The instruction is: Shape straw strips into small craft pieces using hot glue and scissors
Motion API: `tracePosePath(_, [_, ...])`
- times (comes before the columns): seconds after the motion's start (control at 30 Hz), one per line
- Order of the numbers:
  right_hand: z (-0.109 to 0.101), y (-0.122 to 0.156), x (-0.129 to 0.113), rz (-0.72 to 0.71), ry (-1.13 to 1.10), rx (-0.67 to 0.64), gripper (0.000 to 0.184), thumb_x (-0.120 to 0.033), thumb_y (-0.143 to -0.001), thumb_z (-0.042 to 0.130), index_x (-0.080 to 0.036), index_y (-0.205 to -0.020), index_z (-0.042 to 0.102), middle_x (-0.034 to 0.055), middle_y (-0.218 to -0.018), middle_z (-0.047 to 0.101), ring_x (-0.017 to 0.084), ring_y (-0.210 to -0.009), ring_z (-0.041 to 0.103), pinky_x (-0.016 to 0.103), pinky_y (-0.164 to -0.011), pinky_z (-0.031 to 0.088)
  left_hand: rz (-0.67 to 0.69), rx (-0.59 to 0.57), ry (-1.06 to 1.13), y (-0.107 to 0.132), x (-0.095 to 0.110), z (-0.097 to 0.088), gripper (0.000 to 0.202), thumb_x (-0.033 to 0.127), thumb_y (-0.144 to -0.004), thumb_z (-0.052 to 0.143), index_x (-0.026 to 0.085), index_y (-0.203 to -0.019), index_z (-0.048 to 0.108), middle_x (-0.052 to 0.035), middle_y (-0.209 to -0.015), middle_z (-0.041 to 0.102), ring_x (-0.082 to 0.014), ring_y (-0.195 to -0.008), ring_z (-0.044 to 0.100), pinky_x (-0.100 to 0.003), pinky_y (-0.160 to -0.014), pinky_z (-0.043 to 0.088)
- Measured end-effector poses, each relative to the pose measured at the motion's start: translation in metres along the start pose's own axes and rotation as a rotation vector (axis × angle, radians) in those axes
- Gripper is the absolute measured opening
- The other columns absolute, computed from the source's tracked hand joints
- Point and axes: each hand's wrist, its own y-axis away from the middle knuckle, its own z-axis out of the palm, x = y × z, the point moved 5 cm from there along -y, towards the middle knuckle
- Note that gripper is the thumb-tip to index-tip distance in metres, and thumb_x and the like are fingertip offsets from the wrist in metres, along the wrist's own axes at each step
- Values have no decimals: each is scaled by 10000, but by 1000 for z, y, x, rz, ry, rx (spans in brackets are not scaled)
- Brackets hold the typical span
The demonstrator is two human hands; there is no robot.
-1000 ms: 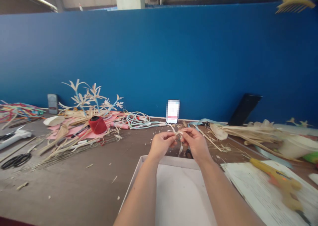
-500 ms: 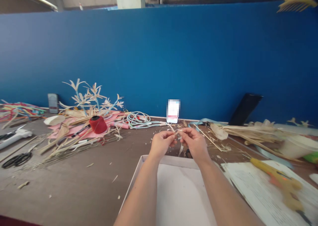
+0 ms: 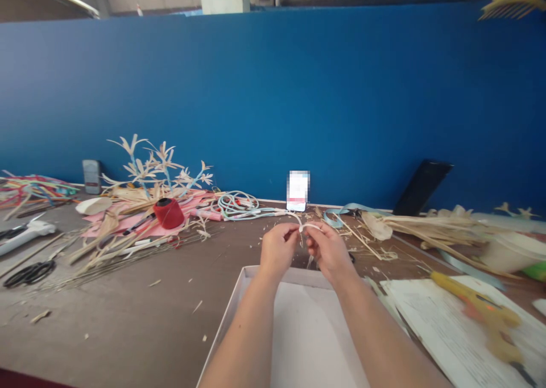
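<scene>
My left hand (image 3: 276, 251) and my right hand (image 3: 330, 250) meet above the far edge of a white shallow box (image 3: 245, 274). Between their pinched fingertips is a small piece of thin pale strips (image 3: 301, 227), like dried husk. One strip curves up past the left fingers, and another bends over the right fingertips. Both hands are closed on this piece. Its lower part is mostly hidden by the fingers. Just beyond, a phone (image 3: 297, 192) with a lit, blurred screen leans against the blue wall.
Left are husk flowers (image 3: 164, 160), a red thread spool (image 3: 169, 213), coiled pale-blue cords (image 3: 236, 206) and black scissors (image 3: 29, 273). Right are dried stalks (image 3: 426, 226), a white bowl (image 3: 512, 251) and a yellow glue gun (image 3: 482, 308) on papers (image 3: 420, 305). Small scraps litter the brown table (image 3: 140, 320).
My right hand has shifted slightly left and turned, its fingertips now closer to my left hand's. The bent strips stand out more clearly above the fingers. My left hand has barely moved.
</scene>
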Motion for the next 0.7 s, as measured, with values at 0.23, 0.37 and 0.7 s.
tracePosePath(0.23, [-1,0,1,54,-116,52,210,-248,-588,734,-190,-768,643,-24,-642,592,86,-533,504,175,-403,370,84,27,-89,1,6,-1,183,171,-768,549,218,-860,700,-19,-860,693,-133,-766,608,-226,-714,450])
tracePosePath(0.37, [-2,0,0,56,-121,56,239,-224,-566,744,-185,-781,647,-23,-625,583,86,-532,499,173,-411,371,82,18,-95,1,5,1,185,173,-771,548,218,-868,699,-18,-861,692,-130,-768,609,-222,-715,448])
tracePosePath(0.7, [-8,-3,-3,-14,-37,35,377,-260,-625,721,-196,-969,581,-49,-615,551,74,-535,466,161,-444,337,-108,-25,166,-2,-8,5,192,281,-758,578,181,-881,686,-12,-706,661,-129,-654,594,-219,-620,448])
